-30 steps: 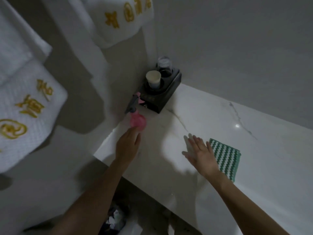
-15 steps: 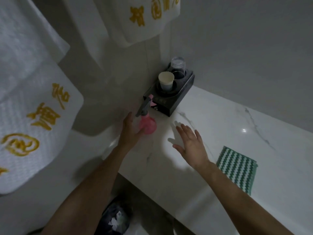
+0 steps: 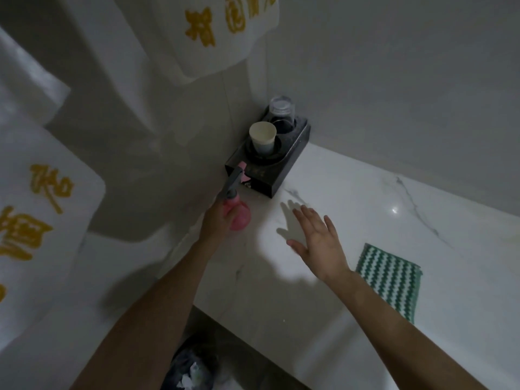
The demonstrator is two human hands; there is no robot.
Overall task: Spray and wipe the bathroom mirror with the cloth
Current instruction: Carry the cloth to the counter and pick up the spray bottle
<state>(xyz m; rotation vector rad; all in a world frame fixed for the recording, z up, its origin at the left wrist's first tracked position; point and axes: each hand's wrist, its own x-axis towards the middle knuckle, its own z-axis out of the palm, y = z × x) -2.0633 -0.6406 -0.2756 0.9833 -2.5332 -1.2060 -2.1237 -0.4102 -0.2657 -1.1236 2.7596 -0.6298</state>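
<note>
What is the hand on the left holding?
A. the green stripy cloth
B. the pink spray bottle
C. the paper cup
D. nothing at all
B: the left hand has its fingers wrapped round the pink spray bottle, while the green cloth lies flat on the counter and the paper cup sits in its black holder.

One pink plastic spray bottle with a grey trigger [image 3: 237, 215]. One green-and-white zigzag cloth [image 3: 389, 282]. One black rectangular cup holder [image 3: 270, 161], which carries two cups: one cream paper cup [image 3: 262, 137] and one clear glass tumbler [image 3: 281, 109]. Two white towels with gold embroidered characters, one high up [image 3: 222, 32] and one at the left edge [image 3: 36, 220]. One white marble tabletop [image 3: 365, 220]. Two bare hands: left hand [image 3: 216, 223], right hand [image 3: 320, 246].
</note>
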